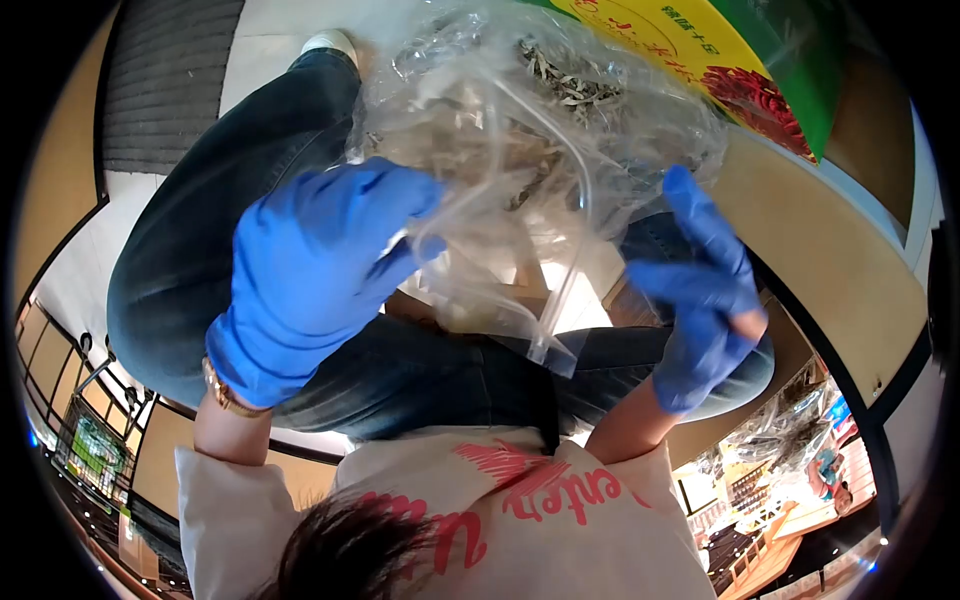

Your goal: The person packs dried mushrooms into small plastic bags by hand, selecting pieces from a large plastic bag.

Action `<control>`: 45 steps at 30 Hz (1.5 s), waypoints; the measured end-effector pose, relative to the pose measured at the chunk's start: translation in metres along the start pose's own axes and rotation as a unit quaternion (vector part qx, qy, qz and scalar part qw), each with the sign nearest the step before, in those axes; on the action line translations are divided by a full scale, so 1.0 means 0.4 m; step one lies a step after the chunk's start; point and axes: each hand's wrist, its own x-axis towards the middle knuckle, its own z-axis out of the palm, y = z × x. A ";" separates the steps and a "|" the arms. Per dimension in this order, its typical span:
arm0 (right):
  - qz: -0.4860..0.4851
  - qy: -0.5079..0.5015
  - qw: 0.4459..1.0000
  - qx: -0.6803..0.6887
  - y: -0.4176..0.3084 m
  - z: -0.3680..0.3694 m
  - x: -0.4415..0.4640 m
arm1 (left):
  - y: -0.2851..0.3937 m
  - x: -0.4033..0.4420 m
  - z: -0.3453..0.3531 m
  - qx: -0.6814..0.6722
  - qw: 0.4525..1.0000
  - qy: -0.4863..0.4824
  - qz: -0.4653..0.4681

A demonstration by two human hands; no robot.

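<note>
Fingers of the left hand (315, 275), blue-gloved, are nearly closed and pinch the edge of a clear zip bag (485, 280), which hangs between both hands. Behind it lies a larger transparent bag (650, 125) with dark thin strips (575, 85). The white shirt (600, 560) bears red writing, partly hidden. The right hand (700, 290), also gloved, is half open, fingers spread, seemingly holding nothing. At far right, a yellow-green package (735, 50) shows Chinese characters, apparently 辣味十足, and red chillies (758, 105).

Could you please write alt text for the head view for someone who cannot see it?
A person's blue-gloved left hand is at one side of a clear plastic bag showing dark strips, while the gloved right hand is at the other, fingers spread. The person wears jeans and a white shirt; a green-and-yellow package is at upper right.
</note>
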 end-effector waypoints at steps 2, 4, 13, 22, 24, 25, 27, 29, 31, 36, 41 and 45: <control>0.110 0.099 0.989 -0.007 0.053 -0.002 0.002 | -0.011 -0.003 -0.004 -0.022 0.999 0.046 -0.012; 0.256 0.114 0.958 -0.056 0.166 0.006 0.042 | -0.015 -0.003 -0.023 -0.024 0.999 0.024 -0.010; 0.190 -0.409 0.641 -0.621 0.689 0.141 -0.201 | -0.025 -0.001 -0.049 -0.161 0.964 0.077 -0.199; 0.068 -0.034 0.997 0.026 0.973 0.050 -0.275 | -0.021 0.017 -0.016 -0.151 0.981 0.048 -0.111; 0.521 -0.149 0.758 -0.363 0.817 0.045 -0.058 | -0.008 0.024 -0.032 -0.078 0.990 -0.038 -0.111; 0.521 -0.148 0.758 -0.364 0.834 0.034 -0.044 | -0.007 0.023 -0.029 -0.078 0.990 -0.037 -0.111; 0.459 0.061 0.834 -0.299 0.878 -0.013 -0.013 | -0.005 0.021 -0.019 -0.092 0.991 -0.016 -0.095; 0.455 0.068 0.846 -0.268 0.836 -0.041 0.020 | -0.002 0.020 -0.022 -0.088 0.991 -0.018 -0.099; 0.464 0.083 0.846 -0.249 0.810 -0.073 0.023 | -0.005 0.019 -0.024 -0.081 0.991 -0.020 -0.105; 0.485 0.246 0.833 -0.102 0.882 -0.225 -0.102 | -0.010 0.013 -0.025 -0.084 0.991 -0.007 -0.101; 0.466 0.194 0.860 -0.072 0.826 -0.184 -0.030 | -0.006 0.012 -0.022 -0.073 0.993 -0.019 -0.087; 0.372 0.007 0.844 -0.387 0.900 -0.124 0.072 | -0.011 0.028 -0.011 -0.036 0.997 0.001 -0.065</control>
